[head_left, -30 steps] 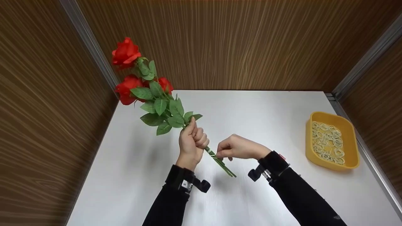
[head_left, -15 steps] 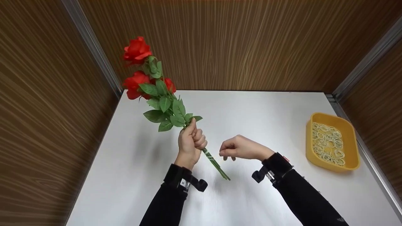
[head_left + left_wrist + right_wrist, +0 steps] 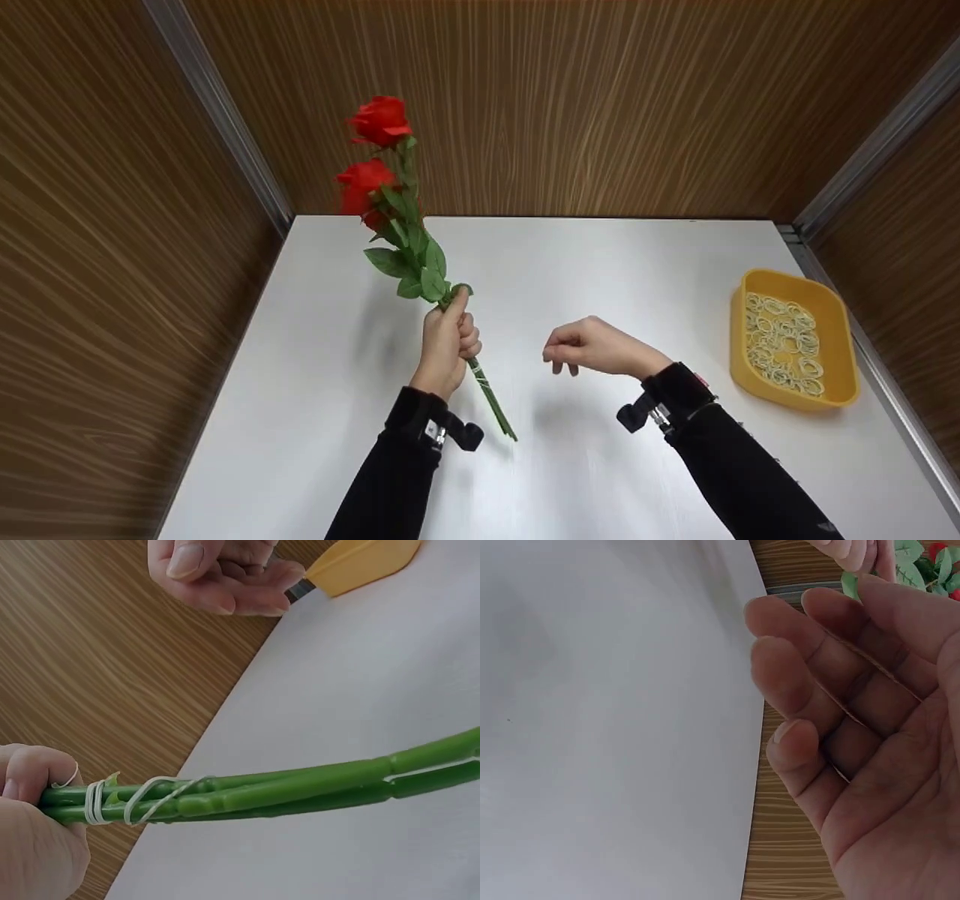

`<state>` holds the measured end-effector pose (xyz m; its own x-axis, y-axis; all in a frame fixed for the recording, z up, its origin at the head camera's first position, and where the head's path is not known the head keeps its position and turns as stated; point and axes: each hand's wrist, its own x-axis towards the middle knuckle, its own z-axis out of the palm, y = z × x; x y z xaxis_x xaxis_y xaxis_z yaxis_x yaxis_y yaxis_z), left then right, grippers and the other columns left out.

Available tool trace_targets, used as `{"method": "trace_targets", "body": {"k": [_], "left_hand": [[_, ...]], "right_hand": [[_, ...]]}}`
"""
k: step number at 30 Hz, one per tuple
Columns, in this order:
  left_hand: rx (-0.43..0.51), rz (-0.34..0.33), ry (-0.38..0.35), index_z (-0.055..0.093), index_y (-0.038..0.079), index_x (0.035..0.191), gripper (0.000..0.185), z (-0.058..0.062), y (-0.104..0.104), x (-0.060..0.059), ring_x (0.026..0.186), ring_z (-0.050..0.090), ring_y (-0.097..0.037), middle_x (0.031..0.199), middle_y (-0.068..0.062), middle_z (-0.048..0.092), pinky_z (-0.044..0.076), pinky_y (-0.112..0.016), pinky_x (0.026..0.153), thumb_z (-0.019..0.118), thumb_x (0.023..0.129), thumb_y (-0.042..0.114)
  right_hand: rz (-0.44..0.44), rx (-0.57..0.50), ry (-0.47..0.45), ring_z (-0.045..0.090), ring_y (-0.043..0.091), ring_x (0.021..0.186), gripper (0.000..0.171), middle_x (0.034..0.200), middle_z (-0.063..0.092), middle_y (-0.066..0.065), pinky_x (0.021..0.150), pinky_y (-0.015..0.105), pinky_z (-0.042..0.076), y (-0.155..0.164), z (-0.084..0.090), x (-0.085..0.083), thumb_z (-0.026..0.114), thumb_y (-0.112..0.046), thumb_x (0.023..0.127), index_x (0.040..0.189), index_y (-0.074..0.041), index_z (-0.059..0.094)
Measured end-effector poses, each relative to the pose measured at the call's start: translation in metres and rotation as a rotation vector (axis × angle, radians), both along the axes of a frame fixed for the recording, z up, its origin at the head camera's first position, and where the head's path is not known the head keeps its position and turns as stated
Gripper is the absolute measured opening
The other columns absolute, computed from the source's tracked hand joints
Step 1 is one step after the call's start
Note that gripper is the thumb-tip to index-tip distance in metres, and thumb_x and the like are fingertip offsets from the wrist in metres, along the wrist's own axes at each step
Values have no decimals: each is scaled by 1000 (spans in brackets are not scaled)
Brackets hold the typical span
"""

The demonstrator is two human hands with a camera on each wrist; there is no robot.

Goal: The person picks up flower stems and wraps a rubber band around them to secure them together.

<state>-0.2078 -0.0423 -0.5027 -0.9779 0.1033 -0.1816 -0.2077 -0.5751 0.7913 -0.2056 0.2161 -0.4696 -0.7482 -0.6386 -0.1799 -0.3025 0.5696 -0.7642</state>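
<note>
My left hand (image 3: 448,345) grips a bunch of red roses (image 3: 381,121) by the stems, just under the leaves, with the blooms up and tilted left. Below that fist the green stems (image 3: 300,791) run together. A pale rubber band (image 3: 94,802) is wound tightly round them near the fingers, and a looser loop crosses further down. To the right of the stems, apart from them, my right hand (image 3: 604,346) hangs in the air with loosely bent fingers. In the right wrist view its palm holds nothing.
A yellow tray (image 3: 838,337) with many pale rubber bands (image 3: 784,341) stands at the right of the white table (image 3: 637,270). Brown wood-grain panels (image 3: 525,105) rise at the back and on both sides.
My right hand has let go of the band on the stems and moved away to the right. My left hand has turned the roses more upright, so the blooms swung right.
</note>
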Motion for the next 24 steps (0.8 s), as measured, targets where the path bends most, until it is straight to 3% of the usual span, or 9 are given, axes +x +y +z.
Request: {"method": "trace_targets", "body": {"k": [8,17,24], "left_hand": [[-189,-20,-67,41,13,92,30,-12,-3,-4,46,22,-5,57,8,26,23,-20,46,63,103,30],[-324,-40,-93,42,12,96,24,-23,-2,-10,55,31,-9,69,4,33,30,-23,53,60,103,26],[-444,-59,-125,53,7,117,24,-27,-1,-19,67,39,-12,82,1,43,35,-23,61,60,101,24]], "right_hand": [[-36,-10,-20,68,17,70,18,86,76,8,73,33,54,10,-8,-1,62,-26,104,97,-16,75],[-58,-21,-46,70,21,73,18,86,76,7,71,30,55,15,-12,-1,61,-26,104,96,-16,74],[-91,-14,-71,69,20,73,17,88,76,10,71,31,55,18,-12,1,62,-25,104,95,-18,75]]}}
